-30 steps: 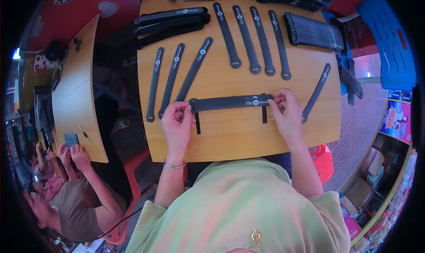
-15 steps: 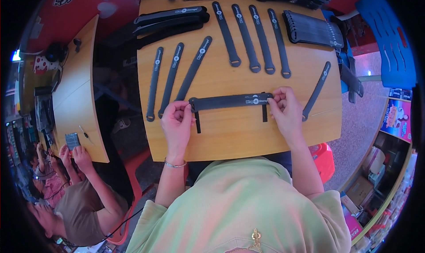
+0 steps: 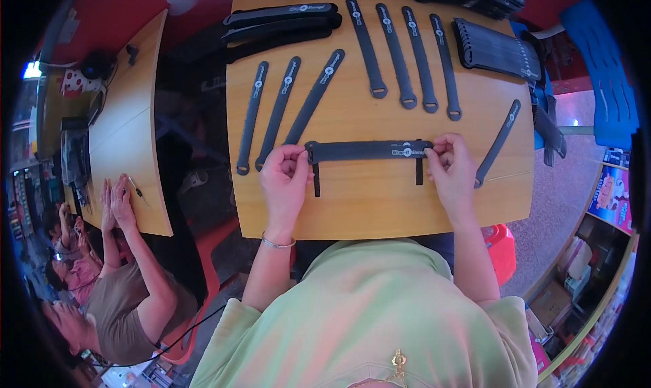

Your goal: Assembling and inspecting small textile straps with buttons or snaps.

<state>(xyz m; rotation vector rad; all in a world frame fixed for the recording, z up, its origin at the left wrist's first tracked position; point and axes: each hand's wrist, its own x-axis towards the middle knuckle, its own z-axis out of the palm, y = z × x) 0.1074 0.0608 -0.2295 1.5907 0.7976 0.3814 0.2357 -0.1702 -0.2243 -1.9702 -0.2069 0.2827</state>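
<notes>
A dark grey storage strap (image 3: pixel 359 150) lies crosswise near the table's front edge, with another strap's edge showing behind it at the right end. My left hand (image 3: pixel 285 174) pinches its left, slotted end between thumb and fingers. At the rounded right end, my right hand (image 3: pixel 453 174) pinches it the same way. Two narrow black strips, a left one (image 3: pixel 317 181) and a right one (image 3: pixel 419 171), stick out toward me from under it. Beyond my left hand, several loose straps (image 3: pixel 278 106) lie fanned out. A single slanted strap (image 3: pixel 498 144) is to the right of my right hand.
Several straps (image 3: pixel 397 55) lie in a row toward the far side of the wooden table (image 3: pixel 366 211). Thick strap piles sit far left (image 3: pixel 285 22) and far right (image 3: pixel 495 49). A person (image 3: pixel 129 306) sits at another table (image 3: pixel 122 144) on the left. A red stool (image 3: pixel 500 252) stands right.
The scene has shifted slightly rightward in view. Both my hands keep their pinch on the strap's ends. The neighbouring person's hands have come together, and the dark bundle by them no longer shows.
</notes>
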